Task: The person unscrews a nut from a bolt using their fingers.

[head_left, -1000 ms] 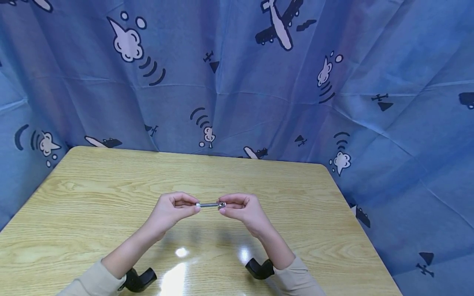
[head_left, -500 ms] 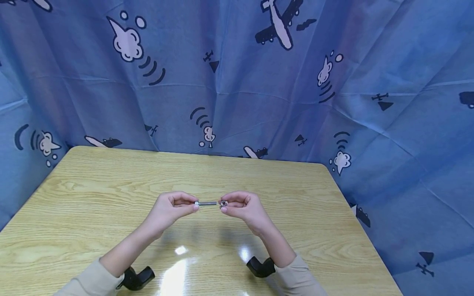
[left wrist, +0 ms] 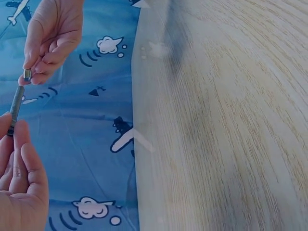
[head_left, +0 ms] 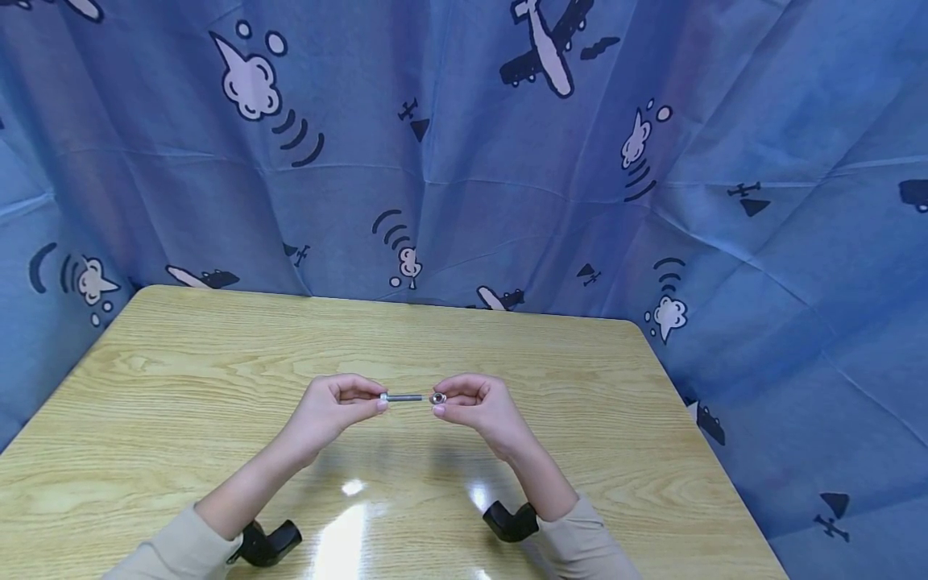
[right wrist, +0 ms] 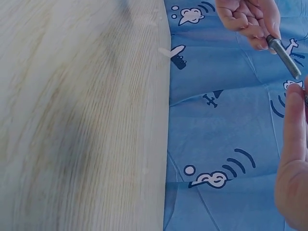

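In the head view my left hand pinches a silvery bolt by its head, and the threaded shank points right. My right hand pinches a small metal nut between thumb and fingers. A narrow gap separates the bolt's tip from the nut. Both hands are held above the table. The left wrist view shows the bolt below the nut, apart from it. From the right wrist the bolt's shank is plain, while the nut is mostly hidden at the image edge.
Beneath the hands lies a wood-grain table, with glare spots near its front. A blue curtain printed with planes and clouds hangs behind it and along its sides. Black wrist mounts sit on both forearms.
The bolt's tip was at the nut a second ago; now they are apart. My left hand has shifted slightly left, my right slightly right, and the nut has turned so its hole shows.
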{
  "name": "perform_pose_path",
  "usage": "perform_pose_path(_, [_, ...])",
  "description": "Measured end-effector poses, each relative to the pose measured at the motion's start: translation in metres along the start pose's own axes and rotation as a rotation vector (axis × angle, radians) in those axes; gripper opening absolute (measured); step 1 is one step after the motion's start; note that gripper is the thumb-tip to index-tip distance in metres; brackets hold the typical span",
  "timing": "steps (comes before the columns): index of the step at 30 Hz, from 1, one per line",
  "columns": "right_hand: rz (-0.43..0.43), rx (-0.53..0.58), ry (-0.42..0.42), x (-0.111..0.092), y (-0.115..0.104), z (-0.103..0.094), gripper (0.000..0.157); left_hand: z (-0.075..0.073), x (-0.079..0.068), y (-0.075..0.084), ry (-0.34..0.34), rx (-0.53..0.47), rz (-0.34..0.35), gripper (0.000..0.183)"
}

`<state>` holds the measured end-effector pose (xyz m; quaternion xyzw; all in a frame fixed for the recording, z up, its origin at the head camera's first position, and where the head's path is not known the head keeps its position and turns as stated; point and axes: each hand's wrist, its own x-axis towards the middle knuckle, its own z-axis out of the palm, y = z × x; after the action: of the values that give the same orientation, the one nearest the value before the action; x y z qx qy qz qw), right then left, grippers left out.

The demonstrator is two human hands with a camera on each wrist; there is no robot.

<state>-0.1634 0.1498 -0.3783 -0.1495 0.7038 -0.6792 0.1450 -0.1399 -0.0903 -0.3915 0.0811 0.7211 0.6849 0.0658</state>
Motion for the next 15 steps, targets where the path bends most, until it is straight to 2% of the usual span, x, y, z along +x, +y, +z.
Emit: perform_pose_path(15, [-0.011,0.03,-0.015,0.0014,0.005,-0.0027,0.028,-0.0013,0.0015,-0.0037,0.005,0.019,0.002,0.028])
